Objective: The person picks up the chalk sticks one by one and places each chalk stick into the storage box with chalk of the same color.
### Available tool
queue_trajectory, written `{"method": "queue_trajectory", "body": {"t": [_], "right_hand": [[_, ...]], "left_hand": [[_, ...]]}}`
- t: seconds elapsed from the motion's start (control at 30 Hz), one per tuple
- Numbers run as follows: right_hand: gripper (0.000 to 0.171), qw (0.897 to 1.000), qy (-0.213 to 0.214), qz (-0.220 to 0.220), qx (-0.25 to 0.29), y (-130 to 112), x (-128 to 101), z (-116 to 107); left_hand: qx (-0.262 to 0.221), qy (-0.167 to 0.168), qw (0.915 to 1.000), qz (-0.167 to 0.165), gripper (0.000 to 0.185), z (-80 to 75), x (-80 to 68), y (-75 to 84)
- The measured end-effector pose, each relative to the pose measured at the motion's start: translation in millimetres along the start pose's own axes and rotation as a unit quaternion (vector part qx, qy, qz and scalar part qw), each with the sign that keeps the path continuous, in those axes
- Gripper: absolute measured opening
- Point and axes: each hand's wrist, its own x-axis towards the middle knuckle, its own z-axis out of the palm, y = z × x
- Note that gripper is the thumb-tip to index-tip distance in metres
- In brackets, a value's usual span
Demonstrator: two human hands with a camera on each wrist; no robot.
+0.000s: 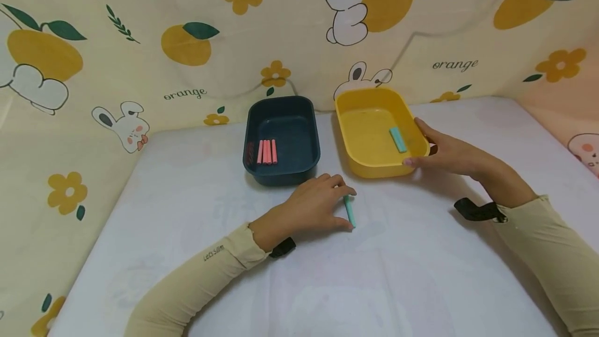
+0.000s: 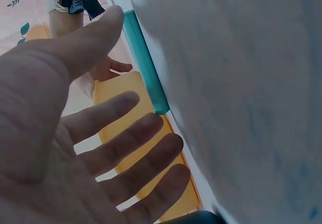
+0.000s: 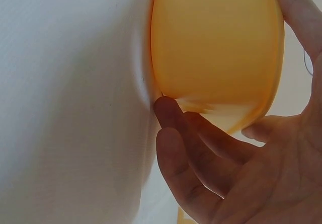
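Note:
A green chalk stick (image 1: 349, 211) lies on the white tabletop. My left hand (image 1: 313, 204) spreads round it, thumb by the near end and fingertips by the far end. In the left wrist view the fingers are apart and the thumb tip is beside the top of the green stick (image 2: 146, 63). My right hand (image 1: 451, 152) holds the right side of a yellow box (image 1: 376, 169), thumb at the near rim corner. In the right wrist view several fingers bend against the outer wall of the yellow box (image 3: 216, 43). Green chalk (image 1: 398, 140) lies inside this box.
Left of the yellow box stands a dark blue box (image 1: 281, 175), with several pink chalk sticks (image 1: 267, 152) along its left side. A patterned cloth (image 1: 299, 30) hangs behind both boxes. White cloth (image 1: 327, 285) covers the table in front of the hands.

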Motion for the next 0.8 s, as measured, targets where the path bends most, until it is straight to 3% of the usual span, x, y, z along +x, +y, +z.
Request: {"method": "queue_trajectory", "body": {"t": [0.4,0.67,0.8], "right_hand": [[0.111,1.0,-0.001,-0.002,0.002,1.1,0.2,-1.1],[0.112,1.0,-0.001,0.0,0.0,0.0,0.7,-0.7],[0.111,1.0,-0.002,-0.002,0.004,0.0,-0.5,-0.1]], "left_hand": [[0.032,-0.023,0.999,-0.023,0.078,2.8,2.7,-2.0],[0.13,-0.041,0.9904,-0.022,0.088,3.9,-0.7,2.9],[0.151,-0.039,0.9876,-0.018,0.087,4.7,-1.3,4.4]]}}
